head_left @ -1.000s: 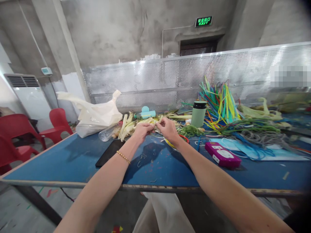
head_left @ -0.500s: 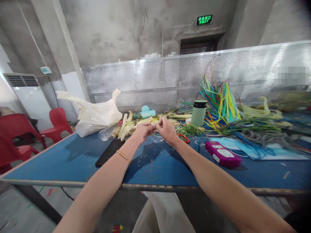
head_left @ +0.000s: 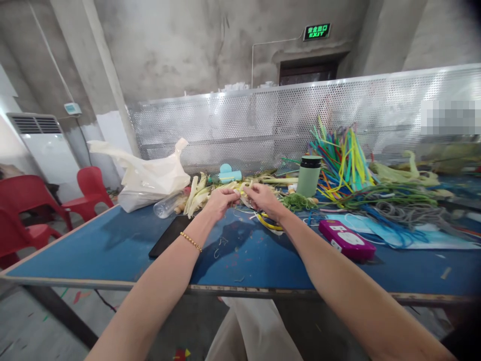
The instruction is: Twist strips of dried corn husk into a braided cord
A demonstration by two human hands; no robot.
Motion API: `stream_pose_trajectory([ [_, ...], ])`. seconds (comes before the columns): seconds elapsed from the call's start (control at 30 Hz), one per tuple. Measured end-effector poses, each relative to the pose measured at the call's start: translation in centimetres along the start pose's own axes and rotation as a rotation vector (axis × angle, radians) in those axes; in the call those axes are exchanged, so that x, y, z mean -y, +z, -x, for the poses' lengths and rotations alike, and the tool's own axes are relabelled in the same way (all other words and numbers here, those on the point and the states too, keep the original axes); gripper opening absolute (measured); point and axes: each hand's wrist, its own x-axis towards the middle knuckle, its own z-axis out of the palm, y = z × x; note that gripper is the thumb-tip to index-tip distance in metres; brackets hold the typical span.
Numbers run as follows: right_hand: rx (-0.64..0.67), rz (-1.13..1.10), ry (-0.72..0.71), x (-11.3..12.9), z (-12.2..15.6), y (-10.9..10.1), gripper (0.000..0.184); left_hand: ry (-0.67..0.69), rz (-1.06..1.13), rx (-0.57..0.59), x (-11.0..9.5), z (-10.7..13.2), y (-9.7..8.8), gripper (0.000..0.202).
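My left hand (head_left: 221,201), wearing a gold bead bracelet (head_left: 191,241) at the wrist, is closed in a pinch over the middle of the table. Close beside it, my right hand (head_left: 266,201) is also pinching. Between the fingertips is a small pale husk-like strip (head_left: 238,193), mostly hidden by the fingers. Behind and left of the hands lies a heap of pale dried husks (head_left: 197,196). Yellow looped cord (head_left: 268,223) shows just below my right hand. A green stringy bundle (head_left: 296,202) sits to its right.
On the blue table (head_left: 93,255) are a white plastic bag (head_left: 150,175), a clear bottle (head_left: 167,206), a black tablet (head_left: 169,238), a green flask (head_left: 308,176), a purple box (head_left: 346,239) and blue masks (head_left: 409,233). Colourful strips (head_left: 349,158) stand behind. A perforated metal panel (head_left: 225,123) borders the back.
My hands have drawn slightly apart, the right one shifting right. Yellow looped cord now shows under my right wrist, where a red ring was visible before.
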Motion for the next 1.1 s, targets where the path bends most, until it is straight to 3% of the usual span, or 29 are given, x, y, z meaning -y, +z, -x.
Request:
stream_pose_trajectory([
  [0.07, 0.088, -0.057, 0.047, 0.1, 0.2, -0.5, 0.037, 0.014, -0.007, -0.007, -0.1, 0.0, -0.1, 0.025],
  [0.23, 0.196, 0.043, -0.053, -0.3, 0.0, -1.5, 0.028, 0.032, -0.068, -0.038, -0.3, -0.2, -0.4, 0.025],
  [0.5, 0.087, 0.269, -0.147, -0.1, -0.2, -1.6, 0.023, 0.044, -0.172, -0.068, -0.2, -0.1, -0.2, 0.024],
  [0.7, 0.141, 0.108, -0.049, 0.2, 0.1, -1.5, 0.014, 0.063, -0.192, -0.131, -0.1, -0.3, -0.6, 0.019],
  [0.97, 0.374, -0.126, -0.042, 1.0, 0.7, -2.9, 0.030, 0.066, -0.201, -0.109, -0.2, -0.2, -0.7, 0.014],
  [1.1, 0.326, -0.132, -0.104, 0.6, 0.4, -2.7, 0.032, 0.048, -0.186, -0.071, -0.4, 0.0, -0.5, 0.016],
])
